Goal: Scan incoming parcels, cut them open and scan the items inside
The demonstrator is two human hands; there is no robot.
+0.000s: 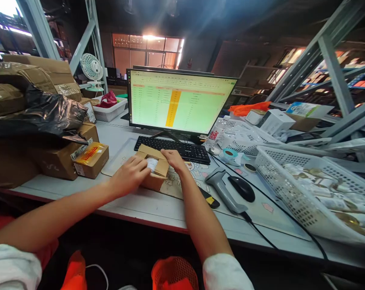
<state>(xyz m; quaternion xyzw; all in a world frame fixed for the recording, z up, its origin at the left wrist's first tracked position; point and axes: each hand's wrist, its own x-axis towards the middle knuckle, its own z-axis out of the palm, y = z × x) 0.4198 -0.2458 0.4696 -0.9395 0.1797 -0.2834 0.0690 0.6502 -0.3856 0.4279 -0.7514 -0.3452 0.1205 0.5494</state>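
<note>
A small open cardboard box (153, 182) sits on the desk mat in front of the keyboard, its flaps raised. Something white (152, 164), perhaps wrapped, shows inside; its kind is hidden. My left hand (131, 172) is closed over the left side of the box, fingers curled at the opening, fingertips partly hidden. At the far right corner, my right hand (172, 158) pinches a flap edge between thumb and fingers. Right of the box lie a grey barcode scanner (223, 189), a black mouse (242, 188) and a black-and-yellow tool (209, 198), partly behind my right forearm.
Behind the black keyboard (185, 150) stands a monitor (182, 100) showing a spreadsheet. Taped cartons (58, 159) and a smaller parcel (93, 160) are stacked left. A white basket (279, 197) of small packed items stands right, with the scanner cable (261, 233) running nearby.
</note>
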